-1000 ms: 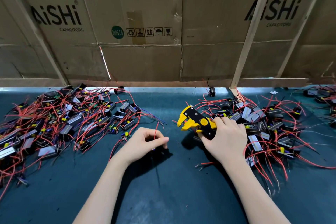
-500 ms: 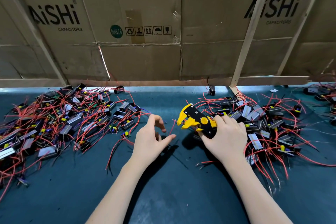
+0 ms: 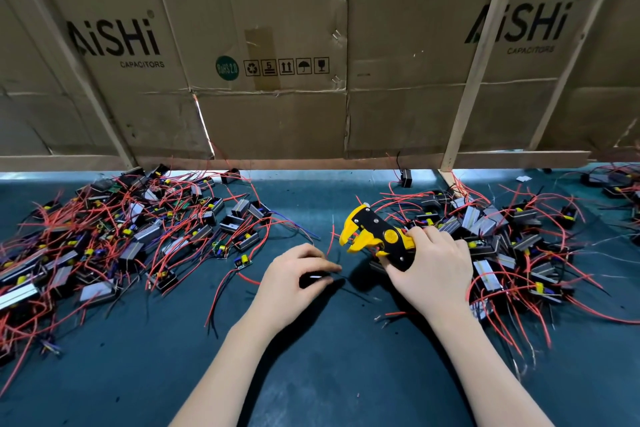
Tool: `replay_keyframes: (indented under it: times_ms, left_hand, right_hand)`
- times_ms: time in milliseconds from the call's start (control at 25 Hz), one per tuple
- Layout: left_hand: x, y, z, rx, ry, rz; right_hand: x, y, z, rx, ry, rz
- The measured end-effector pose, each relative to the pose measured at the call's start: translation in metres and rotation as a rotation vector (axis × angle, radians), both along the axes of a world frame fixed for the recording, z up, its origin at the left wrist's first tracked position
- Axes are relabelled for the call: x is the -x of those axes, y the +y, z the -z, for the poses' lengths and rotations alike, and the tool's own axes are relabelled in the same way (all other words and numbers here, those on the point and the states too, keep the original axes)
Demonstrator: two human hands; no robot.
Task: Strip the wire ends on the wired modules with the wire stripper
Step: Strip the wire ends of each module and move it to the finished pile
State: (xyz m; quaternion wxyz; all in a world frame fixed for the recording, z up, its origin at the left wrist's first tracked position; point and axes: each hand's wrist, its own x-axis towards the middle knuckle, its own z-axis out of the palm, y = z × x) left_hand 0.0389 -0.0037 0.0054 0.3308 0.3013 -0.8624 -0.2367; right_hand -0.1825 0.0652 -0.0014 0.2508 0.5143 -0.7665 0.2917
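- Fingers of my right hand [image 3: 429,270] curl round the wire stripper [image 3: 375,236], its yellow nose pointing left.
- My left hand [image 3: 294,279] pinches a small black module [image 3: 313,278], red wire rising beside the stripper's nose.
- 2 heaps of modules: left pile [image 3: 121,232], right pile [image 3: 512,236].

Even overhead light, moderately bright; soft shadows pool under both hands on the counter [image 3: 311,374]; wide-angle bowing at the edges; corners slightly smeared.
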Motion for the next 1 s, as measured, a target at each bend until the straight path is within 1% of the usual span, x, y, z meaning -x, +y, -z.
replay_keyframes:
  times_ms: [280,400,520,720,1000]
  left_hand:
    - [0.0060,0.0064,0.0017,0.105,0.012,-0.131]
    - [0.0069,0.0069,0.0010,0.102,0.021,-0.134]
    - [0.0062,0.0071,-0.0001,0.102,0.029,-0.126]
    - [0.0043,0.0069,-0.0003,0.122,0.041,-0.133]
    - [0.0045,0.0069,-0.0003,0.065,0.192,-0.189]
  right_hand:
    - [-0.0014,0.0012,-0.0019,-0.010,-0.018,0.002]
    - [-0.0027,0.0028,-0.0049,-0.003,0.002,0.043]
    - [-0.0041,0.0051,-0.0068,-0.019,0.079,0.101]
    - [-0.0037,0.0056,-0.0084,-0.059,0.079,0.171]
    - [-0.0050,0.0055,-0.0091,-0.063,0.065,0.186]
